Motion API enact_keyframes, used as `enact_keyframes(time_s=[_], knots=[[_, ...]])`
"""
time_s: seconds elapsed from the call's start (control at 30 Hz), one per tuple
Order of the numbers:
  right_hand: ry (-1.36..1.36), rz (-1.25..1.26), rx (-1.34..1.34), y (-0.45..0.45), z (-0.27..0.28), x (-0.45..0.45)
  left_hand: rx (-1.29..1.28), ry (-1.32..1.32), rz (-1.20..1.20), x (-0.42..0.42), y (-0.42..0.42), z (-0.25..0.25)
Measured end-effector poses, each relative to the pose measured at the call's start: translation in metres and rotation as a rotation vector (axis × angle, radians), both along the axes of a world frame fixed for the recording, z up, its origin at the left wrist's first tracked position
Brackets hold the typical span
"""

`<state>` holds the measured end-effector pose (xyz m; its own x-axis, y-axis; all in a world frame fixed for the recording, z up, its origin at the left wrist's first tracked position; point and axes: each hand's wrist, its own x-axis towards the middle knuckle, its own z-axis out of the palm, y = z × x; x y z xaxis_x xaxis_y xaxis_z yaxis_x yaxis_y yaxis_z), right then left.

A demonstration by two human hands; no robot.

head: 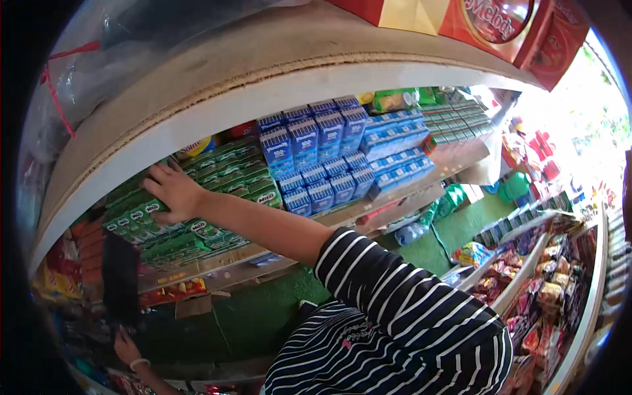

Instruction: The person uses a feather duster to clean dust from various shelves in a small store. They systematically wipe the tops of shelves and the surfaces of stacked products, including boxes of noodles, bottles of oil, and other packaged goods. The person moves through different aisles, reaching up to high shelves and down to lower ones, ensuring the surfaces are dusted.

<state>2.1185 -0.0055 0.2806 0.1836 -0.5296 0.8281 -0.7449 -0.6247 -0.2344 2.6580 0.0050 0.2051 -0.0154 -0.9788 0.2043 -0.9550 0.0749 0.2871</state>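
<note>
My right hand [175,192] reaches across to the shelf with its fingers spread. It lies over green Milo drink cartons [136,217], its thumb against the front row. Whether the fingers grip a carton is hidden beneath the palm. Farther down on the left, my left hand [127,348], with a pale band at the wrist, holds the lower end of a black flat thing [121,279]. This thing stands roughly upright in front of the shelf's left part; its kind is unclear. More Milo cartons [237,182] are stacked to the right of my right hand.
Blue-and-white milk cartons [303,143] and light blue cartons [395,131] stand in stacks farther right. A wooden upper shelf [276,64] overhangs them, carrying a red Melody package [493,24]. Divided bins of wrapped snacks [543,296] line the right side. The floor [266,306] is green.
</note>
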Motion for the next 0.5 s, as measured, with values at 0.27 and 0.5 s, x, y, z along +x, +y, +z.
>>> enact_keyframes(time_s=[0.27, 0.5], knots=[[0.010, -0.012, 0.022, -0.006, -0.004, 0.000, -0.008, -0.076, 0.133, 0.021, -0.057, 0.015], [0.018, -0.031, -0.036, -0.012, -0.011, 0.000, 0.034, -0.227, 0.415, -0.009, -0.011, 0.050]])
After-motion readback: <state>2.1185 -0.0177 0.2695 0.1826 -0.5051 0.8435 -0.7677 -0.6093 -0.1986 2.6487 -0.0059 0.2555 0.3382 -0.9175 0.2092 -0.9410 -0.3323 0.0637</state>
